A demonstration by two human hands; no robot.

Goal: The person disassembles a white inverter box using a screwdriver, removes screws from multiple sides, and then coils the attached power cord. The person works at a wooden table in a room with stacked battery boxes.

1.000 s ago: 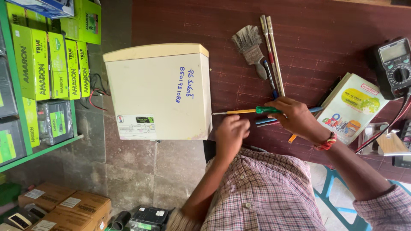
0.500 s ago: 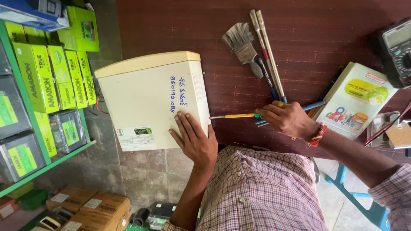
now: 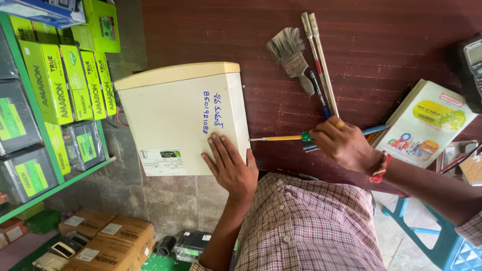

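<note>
**Screwdriver tip at the casing's side**

Your right hand is closed around the screwdriver, whose long axis runs level across the picture, tip touching the side of the cream casing, handle pointing away. Your left hand lies open and flat on the casing's top face, gripping nothing.

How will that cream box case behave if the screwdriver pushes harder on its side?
Probably slides rather than tips: the cream box sits broad and flat on the table, though the left hand pressing on top braces it. Smooth rigid walls look slippery, so the screwdriver held by the right hand may skid.
</note>
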